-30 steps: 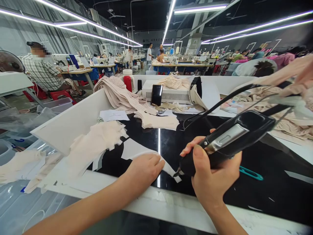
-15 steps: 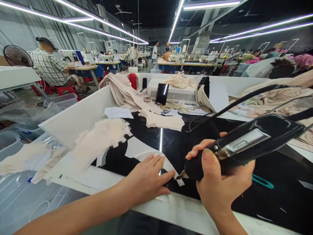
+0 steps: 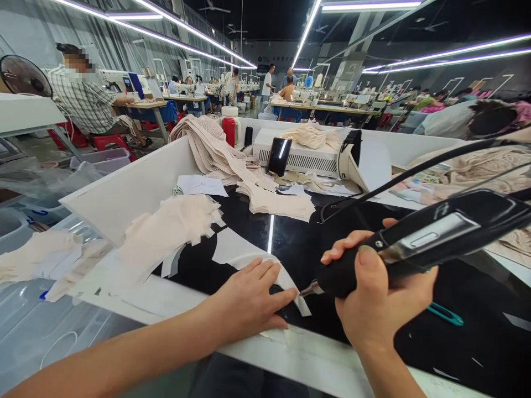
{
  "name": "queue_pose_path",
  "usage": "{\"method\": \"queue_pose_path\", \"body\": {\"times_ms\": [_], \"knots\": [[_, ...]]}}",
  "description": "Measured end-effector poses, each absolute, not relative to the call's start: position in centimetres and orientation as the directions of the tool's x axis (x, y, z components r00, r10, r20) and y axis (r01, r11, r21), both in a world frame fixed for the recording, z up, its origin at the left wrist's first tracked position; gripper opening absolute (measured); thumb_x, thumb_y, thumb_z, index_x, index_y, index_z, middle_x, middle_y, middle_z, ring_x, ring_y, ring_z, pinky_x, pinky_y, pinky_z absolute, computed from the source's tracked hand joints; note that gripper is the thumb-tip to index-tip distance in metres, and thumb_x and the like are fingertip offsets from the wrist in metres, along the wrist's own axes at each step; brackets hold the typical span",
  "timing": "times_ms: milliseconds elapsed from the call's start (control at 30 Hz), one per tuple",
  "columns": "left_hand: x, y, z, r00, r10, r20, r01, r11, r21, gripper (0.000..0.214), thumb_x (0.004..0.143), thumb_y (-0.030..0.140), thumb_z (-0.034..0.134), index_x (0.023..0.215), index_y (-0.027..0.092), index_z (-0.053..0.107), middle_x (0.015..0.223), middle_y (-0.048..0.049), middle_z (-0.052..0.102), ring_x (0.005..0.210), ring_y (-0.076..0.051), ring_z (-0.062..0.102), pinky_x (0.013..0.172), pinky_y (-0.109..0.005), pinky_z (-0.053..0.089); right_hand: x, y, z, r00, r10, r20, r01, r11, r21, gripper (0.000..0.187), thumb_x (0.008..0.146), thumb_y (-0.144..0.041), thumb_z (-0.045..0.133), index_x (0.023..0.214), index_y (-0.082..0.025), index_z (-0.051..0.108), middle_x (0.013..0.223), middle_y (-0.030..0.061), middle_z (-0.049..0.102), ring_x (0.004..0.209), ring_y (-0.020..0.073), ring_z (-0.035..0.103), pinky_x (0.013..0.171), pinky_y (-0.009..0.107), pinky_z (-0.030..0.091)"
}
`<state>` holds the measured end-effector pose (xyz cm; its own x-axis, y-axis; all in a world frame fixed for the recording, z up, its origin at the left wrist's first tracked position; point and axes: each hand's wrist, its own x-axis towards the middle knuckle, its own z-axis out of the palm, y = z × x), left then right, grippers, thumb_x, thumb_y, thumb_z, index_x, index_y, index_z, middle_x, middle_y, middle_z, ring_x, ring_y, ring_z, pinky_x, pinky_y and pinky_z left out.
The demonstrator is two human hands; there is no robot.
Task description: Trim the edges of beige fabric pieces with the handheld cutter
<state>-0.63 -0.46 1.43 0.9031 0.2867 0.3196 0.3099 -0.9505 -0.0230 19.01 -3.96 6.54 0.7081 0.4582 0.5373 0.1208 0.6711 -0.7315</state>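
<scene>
My left hand (image 3: 251, 301) lies with fingers spread on a curved white fabric piece (image 3: 233, 250), pressing it against the glossy black work surface (image 3: 290, 243). Part of the cloth is hidden beneath the palm. In my right hand (image 3: 384, 298) is a black corded handheld tool (image 3: 415, 243) with a silver panel and a narrow metal tip. The fingers wrap round its body. The tip points left, at the right edge of the fabric's narrow end, close to my left index finger. I cannot tell whether the tip touches the cloth.
Stacked beige fabric pieces (image 3: 170, 224) lie at left, with more stacks (image 3: 277, 199) behind. A phone (image 3: 278, 156) leans on a vented white box (image 3: 311, 160). The tool's cable (image 3: 398, 174) arches overhead at right, near a teal tool (image 3: 446, 314). Co-workers sit beyond the table's raised walls.
The tool in my right hand has shifted slightly right. My left hand stays on the white fabric piece. The whole view has moved a little with my head.
</scene>
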Motion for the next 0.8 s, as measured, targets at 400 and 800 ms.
{"method": "queue_pose_path", "body": {"times_ms": [400,800], "knots": [[-1.6,1.1,2.1,0.931,0.240,0.276,0.213,-0.969,0.124,0.063,0.113,0.063,0.072,0.156,0.018,0.070,0.157,-0.0207,0.069,0.147,-0.040,0.068,0.125,-0.051,0.058,18.7,-4.6,6.1,0.683,0.453,0.573,0.151,0.680,-0.718,0.055,0.087,-0.041,0.102,0.130,-0.027,0.072,0.085,-0.0041,0.077,0.061,0.0161,0.071,0.055,0.032,0.064],[-2.1,2.2,2.7,0.930,0.230,0.287,0.194,-0.969,0.150,0.055,0.112,0.054,0.078,0.146,0.011,0.072,0.145,-0.0187,0.077,0.137,-0.036,0.073,0.125,-0.050,0.056,18.2,-4.8,6.4,0.664,0.483,0.571,0.121,0.684,-0.720,0.051,0.090,-0.033,0.100,0.128,-0.026,0.068,0.086,-0.0045,0.078,0.064,0.0153,0.072,0.056,0.030,0.062]]}}
